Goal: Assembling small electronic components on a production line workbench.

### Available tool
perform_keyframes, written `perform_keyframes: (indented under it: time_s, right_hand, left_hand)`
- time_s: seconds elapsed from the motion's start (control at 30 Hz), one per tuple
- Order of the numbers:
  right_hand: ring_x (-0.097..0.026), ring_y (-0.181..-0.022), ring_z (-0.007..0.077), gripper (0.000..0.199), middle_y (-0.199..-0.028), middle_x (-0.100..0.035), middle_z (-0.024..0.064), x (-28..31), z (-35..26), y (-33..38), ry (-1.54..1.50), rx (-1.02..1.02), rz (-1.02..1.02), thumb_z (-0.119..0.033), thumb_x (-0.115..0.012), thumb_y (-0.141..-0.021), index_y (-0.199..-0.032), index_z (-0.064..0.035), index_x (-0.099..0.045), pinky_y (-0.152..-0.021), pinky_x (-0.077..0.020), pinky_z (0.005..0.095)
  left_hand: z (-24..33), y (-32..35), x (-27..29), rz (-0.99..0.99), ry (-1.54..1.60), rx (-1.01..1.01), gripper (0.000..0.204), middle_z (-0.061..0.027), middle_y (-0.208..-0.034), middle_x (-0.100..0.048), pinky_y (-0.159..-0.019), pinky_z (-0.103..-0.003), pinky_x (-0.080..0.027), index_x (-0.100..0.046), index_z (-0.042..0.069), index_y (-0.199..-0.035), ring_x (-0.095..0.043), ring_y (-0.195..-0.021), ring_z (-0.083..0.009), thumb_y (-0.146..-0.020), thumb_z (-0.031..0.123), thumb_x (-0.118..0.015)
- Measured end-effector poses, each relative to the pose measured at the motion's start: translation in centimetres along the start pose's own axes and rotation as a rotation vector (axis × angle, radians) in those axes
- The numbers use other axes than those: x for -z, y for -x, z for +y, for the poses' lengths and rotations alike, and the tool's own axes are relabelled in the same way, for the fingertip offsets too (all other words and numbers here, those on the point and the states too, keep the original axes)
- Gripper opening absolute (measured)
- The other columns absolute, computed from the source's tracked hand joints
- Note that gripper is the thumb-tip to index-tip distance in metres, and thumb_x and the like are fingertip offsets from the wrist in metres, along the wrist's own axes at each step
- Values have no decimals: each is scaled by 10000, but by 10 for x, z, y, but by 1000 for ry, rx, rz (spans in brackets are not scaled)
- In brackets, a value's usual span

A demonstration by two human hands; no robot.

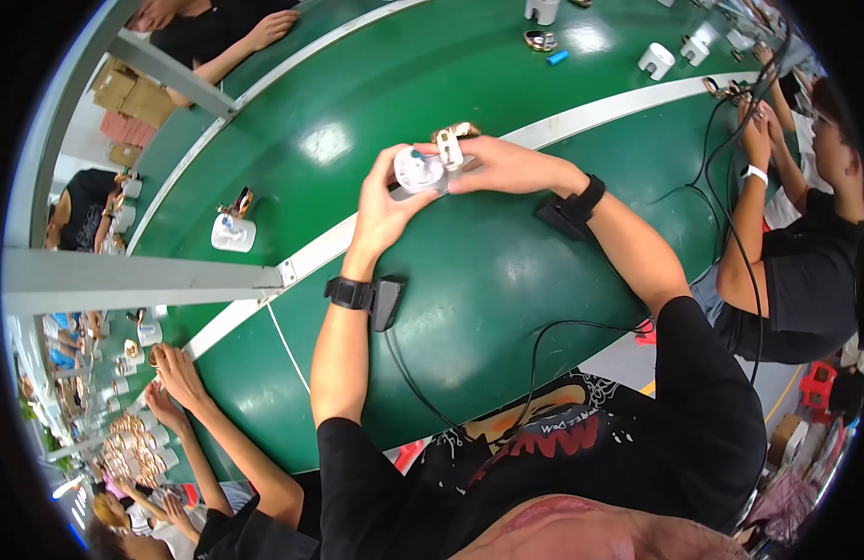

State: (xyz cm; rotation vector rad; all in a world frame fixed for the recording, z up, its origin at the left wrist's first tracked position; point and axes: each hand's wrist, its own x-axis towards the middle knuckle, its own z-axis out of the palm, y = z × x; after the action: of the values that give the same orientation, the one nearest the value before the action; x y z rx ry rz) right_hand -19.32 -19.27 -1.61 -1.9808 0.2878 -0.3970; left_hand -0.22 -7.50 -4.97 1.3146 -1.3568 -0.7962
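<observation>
Left hand (383, 207) has its grip clenched around the white round housing (419, 172), held above the green desk (469, 280) at centre frame. Right hand (495, 166), at 3 o'clock of the housing, pinches a small white clip part (450, 149) against its top. Risk: the part is held by fingertips only; misalignment could let it slip onto the desk.

At frame centre, above the green tabletop (469, 280), the left hand (381, 210) and right hand (507, 166) meet on a white round plastic housing (419, 172). A similar white housing (233, 231) sits on the tabletop at left; more lie along the upper right.
</observation>
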Motion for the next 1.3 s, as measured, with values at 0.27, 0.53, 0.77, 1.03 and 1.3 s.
perform_keyframes:
  time_s: [0.27,0.53,0.77,1.03,1.3]
  right_hand:
    - [-613,-1125,240,531,-1231,-642,142,60,12,21,335,-145,-134,-241,-652,-895,-1385,-89,-518,-970,-470,343]
    - [-612,-801,178,412,-818,-620,77,161,114,31,644,-267,620,-254,-637,-896,-1289,-141,-585,-743,-489,324]
    - [-622,-784,175,330,-854,-635,90,151,98,7,894,-527,568,-268,-635,-899,-1198,-145,-566,-700,-488,337]
    - [-654,-850,220,298,-1130,-639,169,184,97,45,-245,-455,552,-183,-586,-922,-1180,-44,-534,-768,-526,394]
    - [-472,-1264,359,365,-1352,-484,268,250,105,87,-1111,532,664,25,-566,-891,-1243,62,-476,-1135,-359,445]
  left_hand:
    - [-33,-4,57,408,-51,73,537,-115,-1093,-653,-898,-321,-504,-527,-20,-1221,-639,-1002,-191,-755,36,-787]
    - [-59,-3,95,791,-258,85,686,-173,-1183,-599,-915,-348,-491,-426,-50,-1309,-620,-1041,-237,-755,95,-803]
    - [-56,8,94,917,-522,113,872,-225,-1240,-538,-979,-421,-427,-336,-48,-1375,-556,-1110,-315,-706,186,-844]
    - [-28,8,79,1059,-681,-12,896,-219,-1280,-408,-1047,-474,-319,-326,-44,-1378,-388,-1202,-343,-685,185,-845]
    - [-33,5,78,1129,-806,-220,717,-204,-1227,-403,-1006,-457,-304,-387,-68,-1295,-367,-1155,-347,-745,197,-764]
